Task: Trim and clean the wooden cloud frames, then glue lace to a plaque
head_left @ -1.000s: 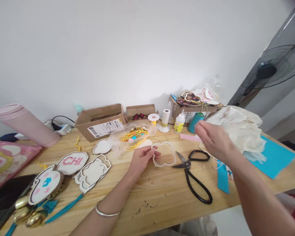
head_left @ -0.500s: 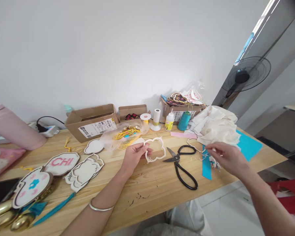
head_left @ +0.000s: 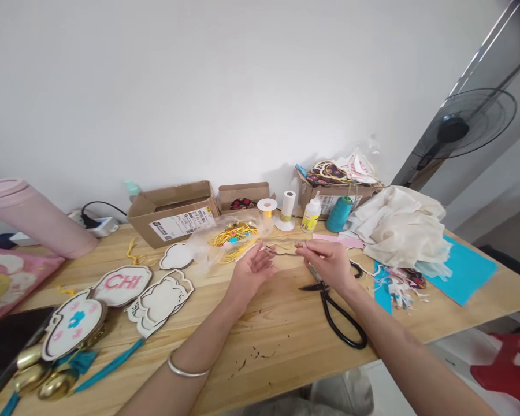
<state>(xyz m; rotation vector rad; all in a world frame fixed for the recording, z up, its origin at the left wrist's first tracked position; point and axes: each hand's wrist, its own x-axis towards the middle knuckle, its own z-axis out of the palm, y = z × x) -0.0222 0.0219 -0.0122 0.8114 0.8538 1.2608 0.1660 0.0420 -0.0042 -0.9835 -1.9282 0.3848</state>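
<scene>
A thin, cut-out frame [head_left: 285, 252], seen nearly edge-on, spans the gap between my hands above the table. My right hand [head_left: 329, 263] pinches its right end between thumb and fingertips. Palm up, my left hand [head_left: 252, 273] has its fingers apart and loosely curled beside the frame's left end; whether they touch it I cannot tell. Black-handled scissors [head_left: 342, 320] lie under and beside my right hand, partly covered by it. Left of my left hand are stacked white cut-out shapes [head_left: 158, 300] and a plaque reading CHI [head_left: 123, 283].
Along the wall stand a cardboard box [head_left: 169, 214], a glue bottle [head_left: 311, 214], a teal thread cone [head_left: 340, 214] and a white roll [head_left: 288, 205]. A plastic bag of yellow cords [head_left: 229, 234] lies before them. Cream fabric [head_left: 398, 225] and blue sheets [head_left: 470, 268] sit rightward.
My right hand has moved left from the scrap pile to the frame and pinches it. The frame has turned from face-on to nearly edge-on, and my left hand's fingers have opened. The view has shifted.
</scene>
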